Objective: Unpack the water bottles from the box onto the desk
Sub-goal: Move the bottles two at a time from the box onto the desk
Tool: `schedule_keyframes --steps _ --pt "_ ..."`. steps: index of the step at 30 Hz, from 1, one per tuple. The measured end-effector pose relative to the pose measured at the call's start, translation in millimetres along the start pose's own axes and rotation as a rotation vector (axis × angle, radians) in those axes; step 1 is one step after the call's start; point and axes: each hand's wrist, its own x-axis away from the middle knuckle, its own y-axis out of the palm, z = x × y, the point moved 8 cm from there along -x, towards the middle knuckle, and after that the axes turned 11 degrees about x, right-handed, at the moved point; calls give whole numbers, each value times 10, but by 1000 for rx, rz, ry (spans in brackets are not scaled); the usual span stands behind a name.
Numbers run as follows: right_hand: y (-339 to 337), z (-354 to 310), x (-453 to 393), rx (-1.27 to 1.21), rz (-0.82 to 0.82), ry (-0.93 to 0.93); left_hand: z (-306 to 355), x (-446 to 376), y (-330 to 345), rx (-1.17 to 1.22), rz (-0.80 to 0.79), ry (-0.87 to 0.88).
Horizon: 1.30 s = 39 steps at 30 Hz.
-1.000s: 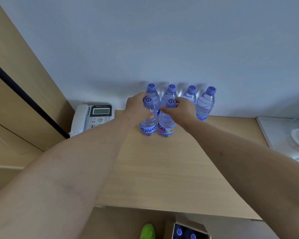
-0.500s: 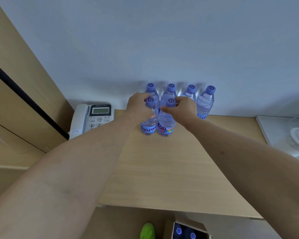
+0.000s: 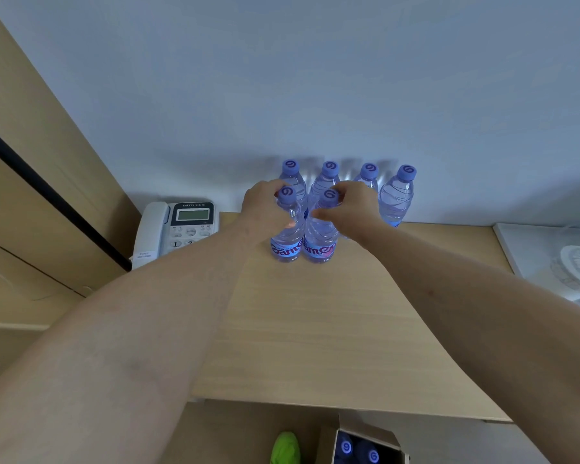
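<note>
Pale wood desk (image 3: pixel 315 329), six water bottles upright at its far edge, two of them in hand.

Left hand (image 3: pixel 262 212) curls its fingers round the neck of the front-left bottle (image 3: pixel 286 236); right hand (image 3: pixel 355 209) pinches the neck of the front-right bottle (image 3: pixel 320 237), thumb on the near side. Both bottles stand on the desk, touching each other, just in front of a row of four bottles (image 3: pixel 397 195) against the wall. Below the desk's near edge, an open cardboard box (image 3: pixel 365 433) shows two more caps. A white telephone (image 3: pixel 178 229) sits to the left.
</note>
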Motion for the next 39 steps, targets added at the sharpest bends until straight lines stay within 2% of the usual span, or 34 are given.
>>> schedule_keyframes --steps 5,11,19,30,39 --pt "-33 -18 -1 0 26 -47 -2 4 -2 -13 -7 11" --pt "-15 75 62 -82 20 12 18 26 -4 -28 -7 24" --pt "-10 18 36 -81 -14 -24 30 39 -10 -20 -2 10" --pt "6 20 87 -112 17 -43 37 83 -47 80 42 3" --pt "43 22 97 -92 -36 -64 36 100 -64 107 48 22"
